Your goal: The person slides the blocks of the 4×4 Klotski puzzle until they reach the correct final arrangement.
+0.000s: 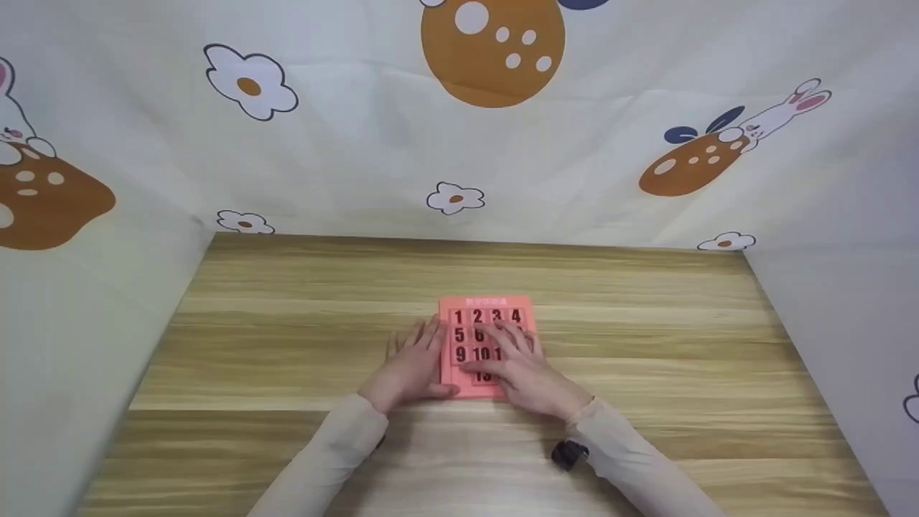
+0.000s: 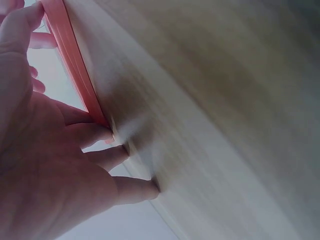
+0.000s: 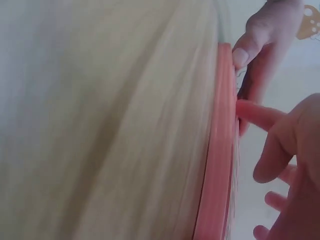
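A pink sliding number puzzle (image 1: 488, 301) lies flat on the table, with black numbers on square tiles. Along its left edge rests my left hand (image 1: 411, 368), thumb at the lower left corner and fingers stretched along the side. In the left wrist view this hand's fingers (image 2: 137, 190) are spread, some tips on the tabletop. My right hand (image 1: 535, 377) lies over the right part of the tiles, fingers extended and spread, its thumb near the 9 and 10. It hides several numbers. The lower left slot of the grid shows bare pink, with the 13 beside it.
The wood-grain table (image 1: 301, 323) is enclosed by a pale cloth backdrop (image 1: 344, 143) printed with rabbits, flowers and orange shapes. A black wrist device (image 1: 569, 454) sits at the right sleeve.
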The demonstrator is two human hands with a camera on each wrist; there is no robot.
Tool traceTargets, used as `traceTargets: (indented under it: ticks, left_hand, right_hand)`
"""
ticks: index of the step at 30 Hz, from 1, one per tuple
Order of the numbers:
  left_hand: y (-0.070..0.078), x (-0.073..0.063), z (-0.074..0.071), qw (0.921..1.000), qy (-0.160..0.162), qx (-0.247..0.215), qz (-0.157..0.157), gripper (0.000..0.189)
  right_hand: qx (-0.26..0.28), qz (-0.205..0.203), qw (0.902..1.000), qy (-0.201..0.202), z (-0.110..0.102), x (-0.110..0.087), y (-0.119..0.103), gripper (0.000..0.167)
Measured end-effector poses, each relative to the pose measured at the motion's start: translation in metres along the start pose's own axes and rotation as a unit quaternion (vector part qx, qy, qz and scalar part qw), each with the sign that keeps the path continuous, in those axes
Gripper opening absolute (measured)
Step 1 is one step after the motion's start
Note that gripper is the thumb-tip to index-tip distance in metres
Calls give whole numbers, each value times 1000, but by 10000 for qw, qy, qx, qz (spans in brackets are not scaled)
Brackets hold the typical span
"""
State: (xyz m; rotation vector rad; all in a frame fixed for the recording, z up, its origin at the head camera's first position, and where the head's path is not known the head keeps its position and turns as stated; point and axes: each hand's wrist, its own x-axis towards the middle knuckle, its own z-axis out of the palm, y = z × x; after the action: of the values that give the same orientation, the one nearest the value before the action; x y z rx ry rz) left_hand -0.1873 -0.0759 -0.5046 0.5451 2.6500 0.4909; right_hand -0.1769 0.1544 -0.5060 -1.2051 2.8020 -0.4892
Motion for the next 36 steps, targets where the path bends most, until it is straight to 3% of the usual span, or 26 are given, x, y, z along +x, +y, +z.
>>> traceTargets:
  ticks: [3, 7, 18, 27, 36]
  left_hand:
    - [0, 0, 0, 10000, -11, 15, -12, 107]
    - [-1, 0, 1, 10000, -22, 16, -35, 108]
    - [1, 0, 0, 9999, -74, -78, -84, 110]
    - [0, 1, -1, 10000, -83, -5, -49, 108]
    - [0, -1, -1, 10000, -47, 0, 17, 107]
  right_hand:
    - [278, 29, 9995, 168, -1, -4, 6, 51]
    - [577, 229, 9957, 682, -6, -12, 17, 47]
    - [379, 510, 9883, 1384, -12, -34, 43, 37]
    - [362, 216, 9900, 1343, -6, -33, 37, 43]
    - [297, -82, 9985, 452, 1, 3, 7, 51]
